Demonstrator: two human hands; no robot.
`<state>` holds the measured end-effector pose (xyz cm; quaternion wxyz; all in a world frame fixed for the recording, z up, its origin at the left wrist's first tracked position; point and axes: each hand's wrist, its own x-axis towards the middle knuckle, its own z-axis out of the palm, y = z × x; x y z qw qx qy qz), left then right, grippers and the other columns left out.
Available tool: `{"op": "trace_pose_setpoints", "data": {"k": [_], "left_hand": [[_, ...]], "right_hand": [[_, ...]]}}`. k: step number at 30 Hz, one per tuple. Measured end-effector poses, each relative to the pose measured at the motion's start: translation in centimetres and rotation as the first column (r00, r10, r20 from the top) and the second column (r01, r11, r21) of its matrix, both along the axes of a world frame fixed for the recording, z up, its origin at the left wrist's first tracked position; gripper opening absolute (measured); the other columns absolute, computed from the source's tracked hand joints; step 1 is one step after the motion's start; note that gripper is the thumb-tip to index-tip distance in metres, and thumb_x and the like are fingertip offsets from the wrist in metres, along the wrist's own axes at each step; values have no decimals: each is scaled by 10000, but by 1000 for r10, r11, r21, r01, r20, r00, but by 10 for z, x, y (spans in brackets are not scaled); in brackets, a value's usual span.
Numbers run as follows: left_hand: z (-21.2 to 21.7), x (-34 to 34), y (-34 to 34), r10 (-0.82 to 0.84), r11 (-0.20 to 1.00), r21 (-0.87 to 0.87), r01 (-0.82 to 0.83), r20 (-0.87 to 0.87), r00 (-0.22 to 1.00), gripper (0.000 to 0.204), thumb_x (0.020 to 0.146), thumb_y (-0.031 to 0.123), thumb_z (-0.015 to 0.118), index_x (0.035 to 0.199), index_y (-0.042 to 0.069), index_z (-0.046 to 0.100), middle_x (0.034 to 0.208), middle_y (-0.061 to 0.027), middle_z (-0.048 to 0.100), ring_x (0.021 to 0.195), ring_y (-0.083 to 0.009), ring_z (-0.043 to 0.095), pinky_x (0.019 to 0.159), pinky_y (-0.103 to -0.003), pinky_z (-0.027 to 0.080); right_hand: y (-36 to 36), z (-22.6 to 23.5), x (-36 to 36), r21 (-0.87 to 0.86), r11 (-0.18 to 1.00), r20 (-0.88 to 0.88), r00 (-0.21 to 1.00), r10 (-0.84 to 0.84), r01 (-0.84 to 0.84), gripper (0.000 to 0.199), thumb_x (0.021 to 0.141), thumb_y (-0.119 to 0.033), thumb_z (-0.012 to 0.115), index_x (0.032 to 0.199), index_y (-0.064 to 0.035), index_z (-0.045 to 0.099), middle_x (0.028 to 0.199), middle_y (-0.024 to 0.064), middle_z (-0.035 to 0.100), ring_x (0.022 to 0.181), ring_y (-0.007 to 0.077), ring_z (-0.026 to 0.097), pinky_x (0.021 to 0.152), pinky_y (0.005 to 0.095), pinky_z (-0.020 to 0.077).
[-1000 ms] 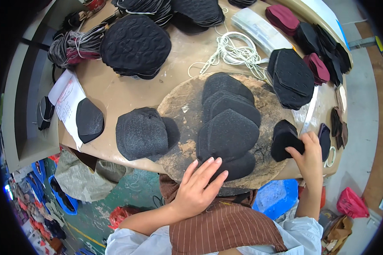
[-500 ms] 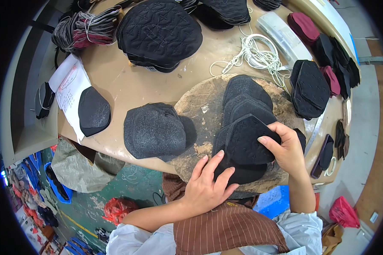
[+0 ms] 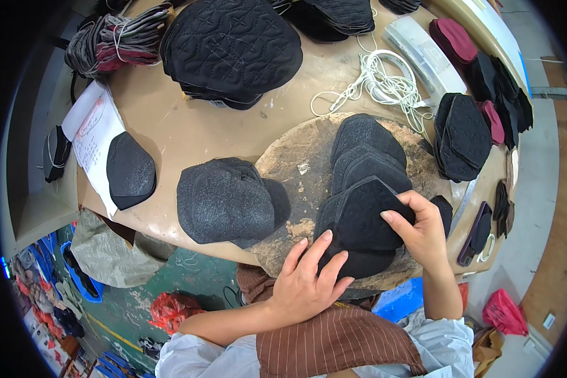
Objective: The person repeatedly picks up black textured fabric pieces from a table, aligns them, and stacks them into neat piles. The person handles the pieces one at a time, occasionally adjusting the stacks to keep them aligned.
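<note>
Black quilted fabric pieces lie fanned in overlapping piles on a worn round wooden block [image 3: 290, 164]. My right hand [image 3: 423, 227] pinches the right edge of the top black fabric piece [image 3: 366, 214] between thumb and fingers. My left hand [image 3: 309, 277] has its fingers spread, the tips against the lower left edge of the same pile. Behind these, more dark pieces [image 3: 368, 142] overlap on the block. A stack of grey-black pieces [image 3: 223, 198] sits to the left, partly over the block's edge.
A big quilted black stack [image 3: 233, 47] stands at the back. White cord [image 3: 397, 88] lies coiled beside a clear plastic box [image 3: 425, 53]. Another black stack [image 3: 463, 135] and maroon pieces [image 3: 452, 39] are at right. On the left, a dark piece [image 3: 130, 169] covers part of a written paper [image 3: 88, 132].
The view has shifted slightly. My right hand still pinches the top piece, and my left fingers remain at the pile's edge with little visible movement.
</note>
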<state>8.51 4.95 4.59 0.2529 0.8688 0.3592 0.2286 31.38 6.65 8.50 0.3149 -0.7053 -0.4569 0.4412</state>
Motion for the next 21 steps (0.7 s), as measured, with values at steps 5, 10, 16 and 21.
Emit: {"op": "trace_pose_setpoints", "data": {"k": [5,10,16,21], "left_hand": [[5,5,1,-1,999,44,6,-120,993,695,756,452,702,1287,41,527,1263,-202,467,1204,-281,398,998,-422,341],[4,6,0,-10,1000,9,11,-118,993,736,755,507,680,1296,34,522,1276,-215,449,1217,-301,382,1009,-446,316],[18,27,32,-172,985,-14,174,-245,954,822,767,583,613,1341,15,464,1427,-205,382,1320,-297,370,1068,-527,183],[19,36,31,-143,988,0,152,-331,933,863,752,615,586,1332,-14,469,1460,-180,371,1343,-267,361,1088,-519,127]], "right_hand": [[2,-1,0,-26,1000,-38,999,-12,11,170,811,-71,726,925,10,629,806,30,666,753,44,555,669,228,466],[3,-1,2,-16,1000,-29,1000,13,-13,184,809,-81,730,931,13,629,801,35,669,749,46,563,657,231,468],[4,-1,2,23,999,42,999,32,-33,226,794,-102,745,944,17,625,787,67,670,720,64,584,632,243,477],[-15,10,2,206,972,338,941,37,-112,176,828,-117,713,893,12,613,702,100,643,570,115,601,505,259,463]]}}
